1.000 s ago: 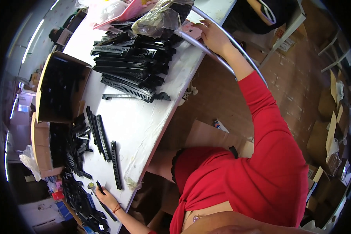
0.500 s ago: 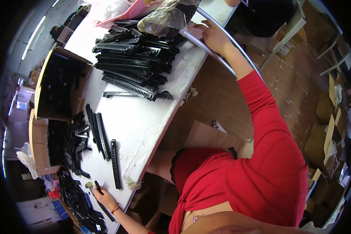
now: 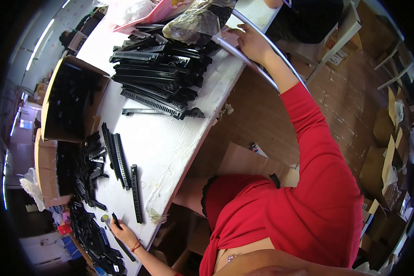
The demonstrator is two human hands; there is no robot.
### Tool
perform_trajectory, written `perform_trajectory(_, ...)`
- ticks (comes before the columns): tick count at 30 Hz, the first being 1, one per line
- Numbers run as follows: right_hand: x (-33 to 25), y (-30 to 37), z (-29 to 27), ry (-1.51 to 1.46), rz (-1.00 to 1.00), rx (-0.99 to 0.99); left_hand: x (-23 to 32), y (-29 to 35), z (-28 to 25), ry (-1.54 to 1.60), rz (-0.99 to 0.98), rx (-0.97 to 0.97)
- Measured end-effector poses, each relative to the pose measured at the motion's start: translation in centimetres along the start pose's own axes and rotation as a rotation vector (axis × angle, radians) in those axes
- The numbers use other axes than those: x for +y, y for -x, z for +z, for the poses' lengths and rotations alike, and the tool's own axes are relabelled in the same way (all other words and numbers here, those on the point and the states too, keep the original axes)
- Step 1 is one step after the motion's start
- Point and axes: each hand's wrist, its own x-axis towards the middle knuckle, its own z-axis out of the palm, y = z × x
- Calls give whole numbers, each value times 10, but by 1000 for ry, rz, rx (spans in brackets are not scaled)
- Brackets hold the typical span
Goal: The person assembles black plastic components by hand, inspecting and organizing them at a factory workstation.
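A left hand [image 3: 122,232] grasps a slim black strip [image 3: 126,251] at the near end of a white table [image 3: 158,149]; a right hand [image 3: 253,44] reaches between silver tubes [image 3: 235,50] toward a pink item [image 3: 230,38], its grip impossible to tell. A knocked tube could send the loosely stacked slotted black strips [image 3: 154,73] sliding.

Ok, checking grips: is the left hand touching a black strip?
Touching: the head view shows the left hand gripping a black strip, its tip poking past the grip.
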Motion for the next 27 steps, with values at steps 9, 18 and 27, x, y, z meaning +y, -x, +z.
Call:
perform_trajectory(9, 14, 2, 9, 94, -124, 8, -2, 0, 1, -2, 5, 0)
perform_trajectory(18, 0, 4, -3, 16, 14, 6, 2, 1, -1, -3, 5, -1)
perform_trajectory(27, -2, 5, -8, -121, 84, 33, -7, -1, 1, -3, -3, -23)
